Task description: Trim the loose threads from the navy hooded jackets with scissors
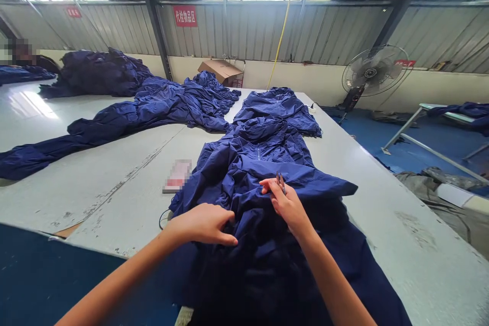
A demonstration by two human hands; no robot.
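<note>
1. far left, a big heap of dark blue cloth (103, 74) sits on the white table (126, 153).
2. moving right, a small blurred-out box (178, 177) lies just beside the garment's edge.
3. here's the left hand (206, 223), palm down over the fabric, thumb parted from the curled fingers, gripping nothing that shows.
4. centre now, the navy garment (263, 224) spreads rumpled across the table, its near part draping towards the wearer.
5. and the right hand (284, 202), closed round small metal snips (280, 182), tips up, index finger reaching left over the cloth.
6. far right, a standing fan (370, 73) by the wall.
</note>
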